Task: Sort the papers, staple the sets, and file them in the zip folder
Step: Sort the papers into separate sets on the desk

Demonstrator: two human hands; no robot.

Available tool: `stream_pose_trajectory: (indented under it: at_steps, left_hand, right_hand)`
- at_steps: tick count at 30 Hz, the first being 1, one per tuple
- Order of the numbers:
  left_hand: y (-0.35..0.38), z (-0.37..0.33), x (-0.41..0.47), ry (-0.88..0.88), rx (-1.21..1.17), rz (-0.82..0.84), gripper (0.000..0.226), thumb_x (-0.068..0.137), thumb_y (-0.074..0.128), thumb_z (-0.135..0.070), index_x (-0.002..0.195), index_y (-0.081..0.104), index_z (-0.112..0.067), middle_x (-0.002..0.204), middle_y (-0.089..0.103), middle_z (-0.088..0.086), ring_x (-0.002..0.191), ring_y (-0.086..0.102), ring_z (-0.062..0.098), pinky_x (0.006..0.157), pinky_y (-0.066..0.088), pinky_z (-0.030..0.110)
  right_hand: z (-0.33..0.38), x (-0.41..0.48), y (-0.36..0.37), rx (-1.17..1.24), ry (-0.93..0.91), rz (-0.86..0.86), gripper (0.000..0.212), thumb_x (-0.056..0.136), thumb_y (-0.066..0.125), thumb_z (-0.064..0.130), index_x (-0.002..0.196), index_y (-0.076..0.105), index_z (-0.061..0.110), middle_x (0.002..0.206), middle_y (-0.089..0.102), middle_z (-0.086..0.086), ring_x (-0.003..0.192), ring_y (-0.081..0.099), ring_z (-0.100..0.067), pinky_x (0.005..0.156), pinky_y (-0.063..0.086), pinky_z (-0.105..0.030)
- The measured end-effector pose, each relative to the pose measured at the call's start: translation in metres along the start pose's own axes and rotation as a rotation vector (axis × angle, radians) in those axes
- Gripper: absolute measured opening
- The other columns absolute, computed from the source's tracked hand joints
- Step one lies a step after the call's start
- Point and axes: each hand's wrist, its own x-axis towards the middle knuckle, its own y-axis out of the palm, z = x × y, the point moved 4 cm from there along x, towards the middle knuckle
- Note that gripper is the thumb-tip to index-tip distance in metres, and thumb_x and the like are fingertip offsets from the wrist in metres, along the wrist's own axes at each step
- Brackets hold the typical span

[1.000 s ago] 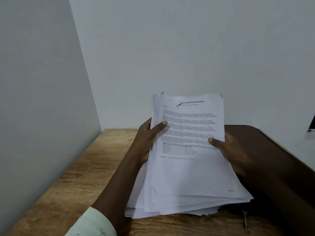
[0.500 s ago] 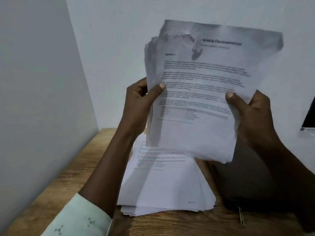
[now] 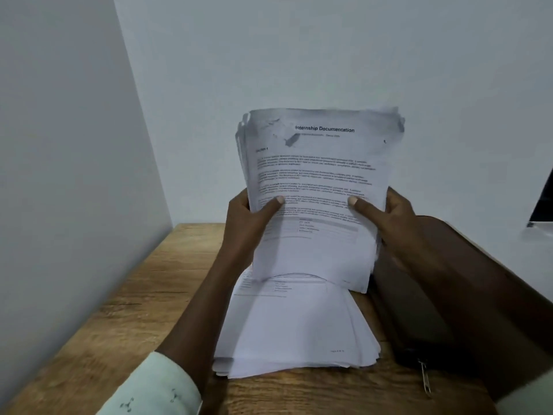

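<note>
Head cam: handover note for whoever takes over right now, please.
Left hand: grips the held bundle at its left edge, thumb on the front page.
Right hand: grips the same bundle at its right edge.
Bundle upright above the stack lying on the table.
Dark zip folder lies right of the stack.
Done: one bundle separated. Left: sorting, stapling, filing. No stapler in view.

wooden table (image 3: 125,319), paper stack (image 3: 299,333), black folder (image 3: 419,319)
</note>
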Motion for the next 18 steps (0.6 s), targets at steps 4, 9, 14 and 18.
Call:
stream_pose_trajectory:
  at_steps: [4,9,14,18]
  left_hand:
    - [0.002,-0.003,0.005,-0.022,-0.025,-0.036,0.017,0.092,0.068,-0.011,0.108,0.071,-0.014,0.105,0.076,0.004,0.098,0.073,0.020,0.085,0.058,0.037]
    - [0.007,-0.017,0.007,0.024,-0.084,0.005,0.018,0.091,0.068,-0.010,0.107,0.070,-0.015,0.106,0.076,0.001,0.099,0.072,0.020,0.084,0.059,0.033]
    - [0.000,0.044,-0.010,-0.153,0.052,-0.016,0.028,0.086,0.075,-0.012,0.113,0.070,-0.019,0.106,0.076,-0.003,0.101,0.071,0.016,0.090,0.056,0.038]
    - [-0.001,0.040,-0.006,-0.129,0.011,-0.085,0.023,0.089,0.071,-0.013,0.112,0.071,-0.017,0.105,0.076,-0.002,0.100,0.072,0.016,0.087,0.057,0.033]
  right_hand:
    - [0.011,0.004,0.006,-0.116,-0.078,-0.052,0.015,0.095,0.062,0.026,0.108,0.068,0.030,0.104,0.073,0.014,0.103,0.069,-0.008,0.087,0.055,-0.023]
    - [0.014,0.003,0.004,-0.063,-0.092,-0.072,0.026,0.089,0.068,0.025,0.115,0.066,0.024,0.107,0.072,0.014,0.101,0.069,-0.004,0.083,0.054,-0.018]
    - [-0.028,-0.003,0.015,0.022,0.063,-0.053,0.022,0.092,0.066,0.016,0.113,0.067,0.024,0.115,0.072,0.000,0.110,0.067,-0.021,0.101,0.050,-0.048]
    - [-0.014,0.001,0.017,-0.051,-0.017,-0.071,0.022,0.097,0.059,0.017,0.117,0.064,0.025,0.115,0.070,0.005,0.110,0.066,-0.014,0.100,0.051,-0.040]
